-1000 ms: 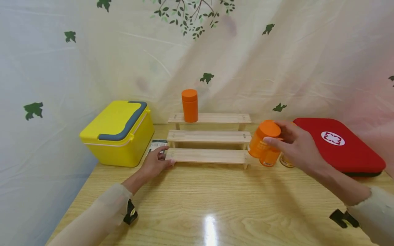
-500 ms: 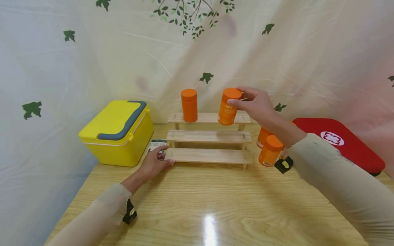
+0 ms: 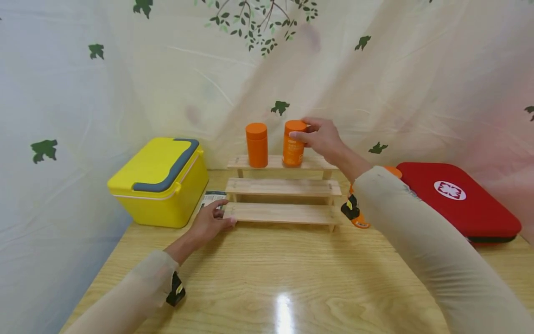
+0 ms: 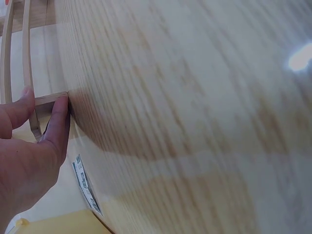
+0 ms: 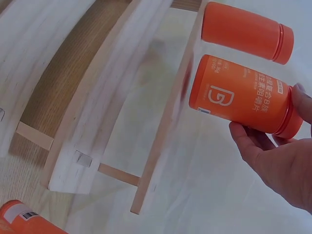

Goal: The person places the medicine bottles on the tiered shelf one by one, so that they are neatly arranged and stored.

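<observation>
A wooden three-tier rack (image 3: 283,187) stands on the table. Its top tier bears a plain orange bottle (image 3: 257,146) at the left. Beside that, with a gap between them, is a printed orange bottle (image 3: 293,147) (image 5: 239,95), upright at the top tier; my right hand (image 3: 327,139) (image 5: 282,161) grips it near its lid, thumb in front. Whether its base touches the tier I cannot tell. My left hand (image 3: 207,221) (image 4: 31,156) holds the left end of the lowest tier, thumb and fingers around the wood.
A yellow box (image 3: 156,185) with a blue-grey handle stands at the left, with a printed paper (image 3: 213,197) next to it. At the right lies a red case (image 3: 459,199). Orange bottles (image 3: 360,221) beside the rack are partly hidden by my right sleeve.
My right hand has carried the printed bottle from beside the rack up and leftward to the top tier, closer to the plain bottle. The left hand has stayed in place.
</observation>
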Demonstrator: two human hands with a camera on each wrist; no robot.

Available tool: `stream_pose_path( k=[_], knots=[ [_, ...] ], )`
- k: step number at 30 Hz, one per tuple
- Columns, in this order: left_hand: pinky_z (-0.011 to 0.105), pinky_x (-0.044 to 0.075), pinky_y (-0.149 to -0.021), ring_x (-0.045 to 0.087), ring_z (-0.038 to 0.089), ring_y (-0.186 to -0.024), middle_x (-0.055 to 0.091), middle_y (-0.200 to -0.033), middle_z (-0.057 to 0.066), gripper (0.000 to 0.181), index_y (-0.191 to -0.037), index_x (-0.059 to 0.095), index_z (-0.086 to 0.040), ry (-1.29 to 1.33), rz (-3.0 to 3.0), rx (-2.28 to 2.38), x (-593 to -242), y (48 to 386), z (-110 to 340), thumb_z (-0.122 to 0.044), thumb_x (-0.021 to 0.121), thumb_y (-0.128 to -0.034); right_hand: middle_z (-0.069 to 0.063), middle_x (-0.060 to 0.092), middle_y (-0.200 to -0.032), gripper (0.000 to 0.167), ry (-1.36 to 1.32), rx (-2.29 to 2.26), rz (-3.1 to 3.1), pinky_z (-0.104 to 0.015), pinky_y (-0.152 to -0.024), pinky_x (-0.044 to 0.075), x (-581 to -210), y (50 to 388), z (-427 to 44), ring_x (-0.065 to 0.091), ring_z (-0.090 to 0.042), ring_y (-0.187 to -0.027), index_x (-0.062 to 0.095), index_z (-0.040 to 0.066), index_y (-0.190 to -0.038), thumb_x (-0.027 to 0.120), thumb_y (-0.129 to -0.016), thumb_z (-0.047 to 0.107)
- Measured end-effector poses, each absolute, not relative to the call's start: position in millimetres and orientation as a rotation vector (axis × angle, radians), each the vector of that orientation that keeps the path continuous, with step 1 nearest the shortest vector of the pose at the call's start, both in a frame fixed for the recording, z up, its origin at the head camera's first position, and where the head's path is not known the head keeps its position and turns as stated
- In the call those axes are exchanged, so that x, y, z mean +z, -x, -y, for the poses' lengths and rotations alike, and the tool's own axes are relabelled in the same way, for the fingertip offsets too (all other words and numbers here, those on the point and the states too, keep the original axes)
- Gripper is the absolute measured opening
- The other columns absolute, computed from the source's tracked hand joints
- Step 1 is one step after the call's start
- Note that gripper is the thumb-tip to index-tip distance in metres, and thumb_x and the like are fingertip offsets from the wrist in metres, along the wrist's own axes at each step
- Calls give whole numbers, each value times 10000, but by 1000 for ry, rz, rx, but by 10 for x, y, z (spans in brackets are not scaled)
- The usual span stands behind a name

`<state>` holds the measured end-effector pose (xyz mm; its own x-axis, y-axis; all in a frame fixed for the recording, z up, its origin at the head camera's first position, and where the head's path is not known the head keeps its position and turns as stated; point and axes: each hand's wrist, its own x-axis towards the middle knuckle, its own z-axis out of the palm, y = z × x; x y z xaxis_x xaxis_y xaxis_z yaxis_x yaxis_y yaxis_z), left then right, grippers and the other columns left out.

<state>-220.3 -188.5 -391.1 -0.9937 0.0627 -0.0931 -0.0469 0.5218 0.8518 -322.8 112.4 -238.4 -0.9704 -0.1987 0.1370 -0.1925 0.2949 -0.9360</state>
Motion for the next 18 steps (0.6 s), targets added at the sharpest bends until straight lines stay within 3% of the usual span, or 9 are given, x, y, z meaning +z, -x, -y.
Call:
stream_pose_path(
  k=[12,18],
  knots=[
    [316,531,-845,548,247,-960,593,-1164,180,626,-1429,427,-65,16,-2666,1431,-3884,2210,1871,-152,711,-878,-155,575,-1181,478,370,-1759,-2616,-409,-896,520,-2468,3253,-1082,553,-279,-1009,544,47,-1324,694,-900,210],
    [290,502,-813,538,247,-958,597,-1162,179,627,-1432,417,-55,6,-2673,1416,-3875,2194,1873,-163,704,-886,-144,568,-1166,461,419,-1734,-2687,-406,-852,504,-2513,3224,-1061,520,-281,-1005,544,47,-1287,701,-896,234]
  ],
)
